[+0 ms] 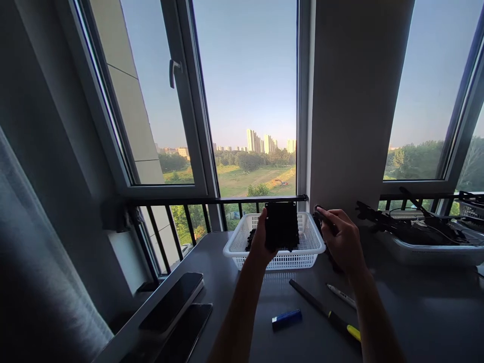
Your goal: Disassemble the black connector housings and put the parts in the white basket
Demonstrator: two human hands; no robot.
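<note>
My left hand (260, 240) is closed on the edge of a flat, square black plastic part (281, 225), held upright in front of a white plastic basket (234, 244). The part has small notches along its edges; its details are lost in shadow. To the right of the basket, my right hand (342, 241) is raised with fingers curled and pinched around a small dark piece (320, 212), too dark to name. Some black pieces (250, 239) lie inside the basket, partly hidden behind my left hand and the square part.
Two phones (172, 300) (187, 333) lie at the table's left side. Nearer me are a blue lighter-like object (287, 319), a long black tool with a yellow-marked handle (321, 308) and a white pen (340, 294). A white tray (427, 255) of dark parts stands right.
</note>
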